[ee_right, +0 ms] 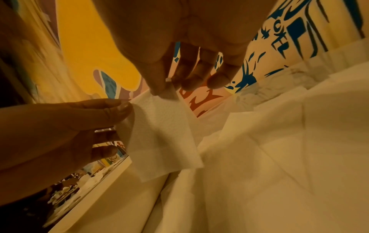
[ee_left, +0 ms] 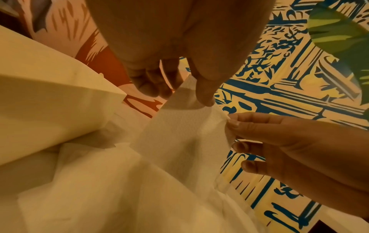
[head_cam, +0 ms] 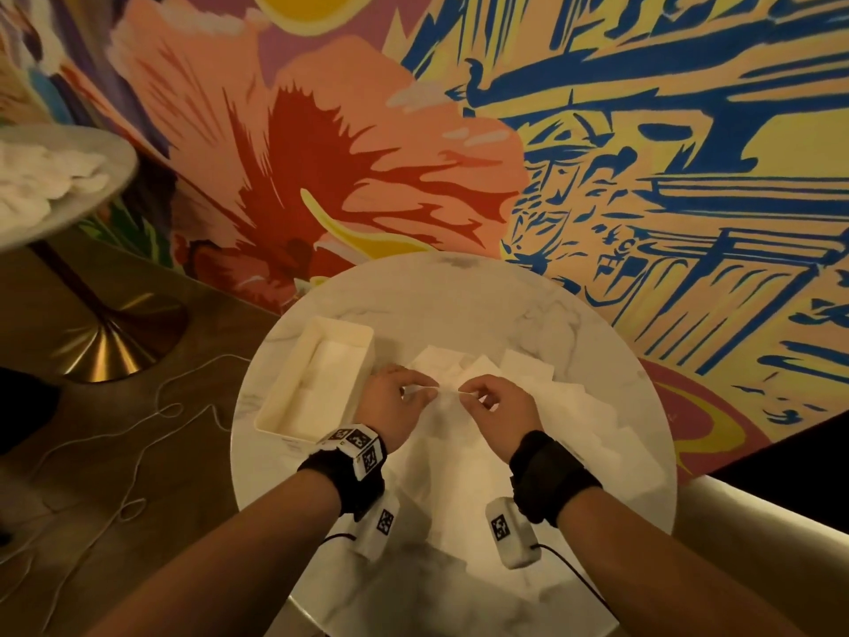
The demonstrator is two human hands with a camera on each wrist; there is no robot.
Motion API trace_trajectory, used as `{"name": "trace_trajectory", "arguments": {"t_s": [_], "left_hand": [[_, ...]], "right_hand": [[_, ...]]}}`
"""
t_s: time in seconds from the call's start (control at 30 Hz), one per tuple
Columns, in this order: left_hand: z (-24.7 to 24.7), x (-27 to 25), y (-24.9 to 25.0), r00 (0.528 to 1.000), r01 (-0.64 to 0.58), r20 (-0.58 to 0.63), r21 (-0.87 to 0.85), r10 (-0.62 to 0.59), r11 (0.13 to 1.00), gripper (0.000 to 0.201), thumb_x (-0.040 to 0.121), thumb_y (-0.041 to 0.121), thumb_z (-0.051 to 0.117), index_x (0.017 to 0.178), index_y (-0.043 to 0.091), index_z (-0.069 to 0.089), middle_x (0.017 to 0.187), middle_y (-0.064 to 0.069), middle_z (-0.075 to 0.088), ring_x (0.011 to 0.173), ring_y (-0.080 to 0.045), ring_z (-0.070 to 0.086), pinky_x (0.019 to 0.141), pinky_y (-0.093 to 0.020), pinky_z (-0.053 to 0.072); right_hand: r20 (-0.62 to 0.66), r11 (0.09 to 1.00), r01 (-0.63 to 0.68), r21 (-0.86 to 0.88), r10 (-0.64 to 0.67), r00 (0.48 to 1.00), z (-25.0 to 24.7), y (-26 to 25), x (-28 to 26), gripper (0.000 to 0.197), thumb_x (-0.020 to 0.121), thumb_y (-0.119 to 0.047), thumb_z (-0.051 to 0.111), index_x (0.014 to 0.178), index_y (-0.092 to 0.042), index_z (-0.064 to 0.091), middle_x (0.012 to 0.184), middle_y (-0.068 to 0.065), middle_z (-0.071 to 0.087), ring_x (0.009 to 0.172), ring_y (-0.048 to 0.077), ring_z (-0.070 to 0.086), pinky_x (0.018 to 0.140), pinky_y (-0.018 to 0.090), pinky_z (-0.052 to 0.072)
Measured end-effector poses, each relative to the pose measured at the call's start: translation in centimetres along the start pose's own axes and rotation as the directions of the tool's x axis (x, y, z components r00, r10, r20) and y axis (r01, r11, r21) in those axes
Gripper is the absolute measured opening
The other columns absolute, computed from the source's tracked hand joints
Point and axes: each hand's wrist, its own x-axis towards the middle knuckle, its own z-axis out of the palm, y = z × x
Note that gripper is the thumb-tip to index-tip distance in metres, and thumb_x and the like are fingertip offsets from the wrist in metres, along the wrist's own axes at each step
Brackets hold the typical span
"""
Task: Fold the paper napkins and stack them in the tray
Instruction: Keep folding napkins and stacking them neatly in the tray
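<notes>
- The round marble table (head_cam: 459, 287) fills the lower middle of the head view; loose napkins (head_cam: 565, 406) are spread over its right half, likely the supply not yet folded.
- The tray (head_cam: 294, 383) sits left of centre, close by the left hand (head_cam: 390, 402) — a short reach for stacking; folded napkins already lie inside.
- Both hands pinch one napkin (ee_left: 179, 130) by its upper corners, lifted off the pile — probably to line up edges. The right hand (head_cam: 498, 409) grips the other corner; nothing blocks the tray.

Round marble table (head_cam: 464, 296), white tray (head_cam: 280, 406) at left, loose paper napkins (head_cam: 565, 406) spread across it
</notes>
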Motion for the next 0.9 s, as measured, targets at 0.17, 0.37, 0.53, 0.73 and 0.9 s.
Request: {"name": "trace_trajectory", "arguments": {"t_s": [0.17, 0.37, 0.53, 0.73, 0.9], "left_hand": [[-1.0, 0.8, -0.8, 0.999, -0.054, 0.003, 0.233, 0.054, 0.971, 0.009, 0.086, 0.047, 0.069, 0.094, 0.043, 0.069, 0.128, 0.011, 0.048, 0.123, -0.016, 0.039, 0.104, -0.034, 0.031], [-3.3, 1.1, -0.3, 0.988, -0.109, 0.125, 0.165, 0.089, 0.98, 0.02, 0.095, 0.041, 0.062, 0.1, 0.028, 0.077, 0.099, 0.012, 0.074, 0.094, -0.008, 0.065, 0.087, -0.022, 0.047], [-5.7, 2.0, -2.4, 0.999, 0.04, 0.014, 0.023, -0.04, 0.999, 0.015, 0.094, 0.031, 0.066, 0.099, 0.024, 0.078, 0.086, 0.014, 0.073, 0.079, 0.002, 0.064, 0.071, -0.003, 0.042], [-8.4, 1.9, -3.5, 0.989, 0.149, 0.044, -0.117, -0.145, 0.982, 0.025, 0.085, 0.039, 0.075, 0.105, 0.033, 0.061, 0.091, 0.007, 0.069, 0.081, -0.008, 0.065, 0.068, -0.021, 0.052], [-10.4, 1.8, -5.6, 0.987, 0.152, 0.034, 0.078, -0.155, 0.985, 0.033, 0.084, 0.035, 0.076, 0.073, 0.009, 0.06, 0.065, 0.0, 0.056, 0.061, -0.015, 0.05, 0.057, -0.026, 0.037]], "right_hand": [[0.037, 0.996, 0.066, -0.056, -0.064, 0.997, 1.0, -1.5, 0.9, 0.011, 0.085, -0.027, 0.074, 0.081, -0.036, 0.07, 0.099, -0.017, 0.06, 0.088, -0.001, 0.055, 0.073, 0.006, 0.037], [0.092, 0.997, -0.005, 0.073, -0.002, 0.996, 1.9, -2.9, 2.0, 0.009, 0.085, -0.022, 0.075, 0.08, -0.03, 0.075, 0.083, -0.01, 0.073, 0.081, 0.008, 0.066, 0.079, 0.023, 0.055], [0.051, 0.986, -0.056, 0.156, 0.049, 0.998, 1.9, -3.8, 3.0, 0.017, 0.085, -0.01, 0.073, 0.077, -0.026, 0.074, 0.083, 0.002, 0.071, 0.067, 0.019, 0.064, 0.06, 0.021, 0.054], [0.067, 0.966, -0.098, 0.238, 0.085, 0.994, 4.0, -5.8, 4.7, 0.012, 0.088, -0.009, 0.07, 0.082, -0.019, 0.073, 0.091, 0.008, 0.069, 0.069, 0.023, 0.065, 0.062, 0.027, 0.058], [0.147, 0.994, -0.016, 0.112, 0.0, 0.989, 6.8, -7.5, 6.4, 0.005, 0.088, -0.02, 0.071, 0.093, -0.022, 0.072, 0.094, -0.001, 0.068, 0.08, 0.016, 0.064, 0.069, 0.025, 0.055]]}}
